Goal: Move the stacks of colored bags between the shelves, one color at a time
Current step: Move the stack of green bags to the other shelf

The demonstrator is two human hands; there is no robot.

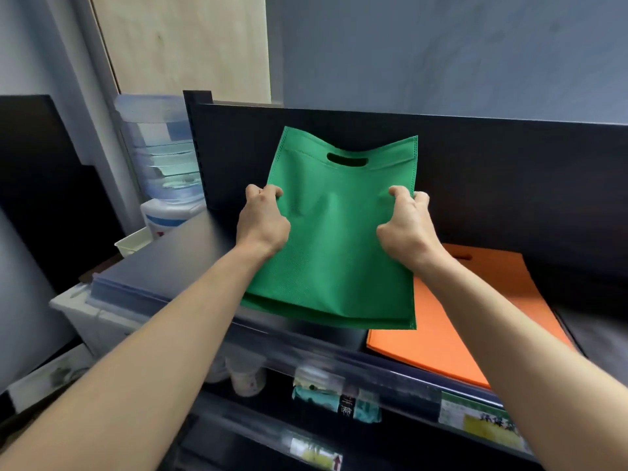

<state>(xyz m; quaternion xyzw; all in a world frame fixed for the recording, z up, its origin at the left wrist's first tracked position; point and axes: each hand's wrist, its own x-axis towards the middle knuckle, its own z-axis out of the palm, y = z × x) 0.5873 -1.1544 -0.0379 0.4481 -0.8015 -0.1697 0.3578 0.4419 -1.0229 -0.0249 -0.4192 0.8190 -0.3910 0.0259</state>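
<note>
The left hand [261, 222] and right hand [406, 226] together grip one green bag stack [336, 260] near one orange bag stack [475, 317].

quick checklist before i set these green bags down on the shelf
1. Left hand grip: pinches the left edge of the green bags, ok.
2. Right hand grip: pinches the right edge, ok.
3. Stack squared: bottom layers splay a little, not ok.
4. Landing spot: bare shelf shows left of the orange bags, ok.
5. Green bags clear of the orange bags: they overlap in this view, cannot tell.
</note>
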